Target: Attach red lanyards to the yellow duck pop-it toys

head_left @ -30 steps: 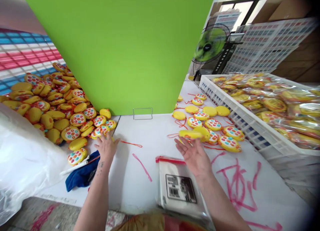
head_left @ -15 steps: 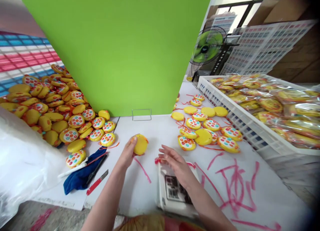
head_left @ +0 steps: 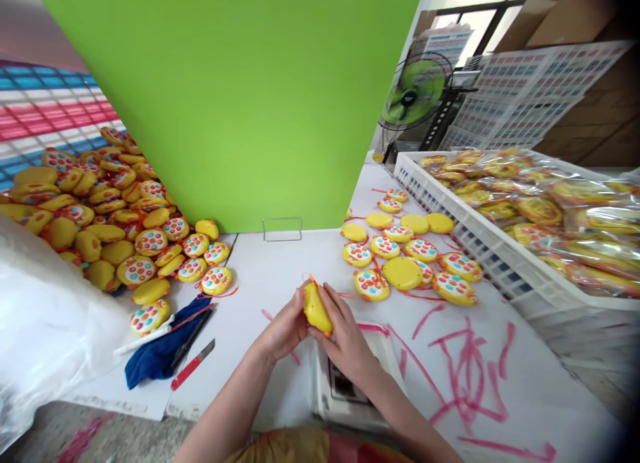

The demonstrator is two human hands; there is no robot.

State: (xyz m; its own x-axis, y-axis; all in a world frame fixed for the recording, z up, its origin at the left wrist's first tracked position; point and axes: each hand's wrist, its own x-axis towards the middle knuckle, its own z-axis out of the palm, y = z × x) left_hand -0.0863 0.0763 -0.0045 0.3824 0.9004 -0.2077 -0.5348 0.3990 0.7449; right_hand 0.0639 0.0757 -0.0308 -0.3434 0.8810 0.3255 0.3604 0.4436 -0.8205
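Both hands hold one yellow toy (head_left: 316, 311), tilted up on its edge above the white tabletop, with an orange loop at its top end. My left hand (head_left: 287, 323) closes on its left side. My right hand (head_left: 345, 326) has its fingers against the right side. The toy's front is hidden from view. Under my right hand and forearm lies a flat white pack (head_left: 324, 399) in clear plastic, with a dark label partly covered. To the right of the hands, several similar toys (head_left: 371, 285) with colourful dots and red cords lie spread out.
A big heap of the toys (head_left: 137, 269) fills the left. A red cutter knife (head_left: 193, 365) with bare blade lies near a blue cloth (head_left: 150, 363). A green panel (head_left: 240, 116) stands ahead, a wire bracket (head_left: 283, 229) at its foot. A white crate (head_left: 465, 229) holds bagged toys.
My left hand has brought the toy right and turned it on edge. My right hand has moved left and closed on it. One toy in the right group has shifted left.
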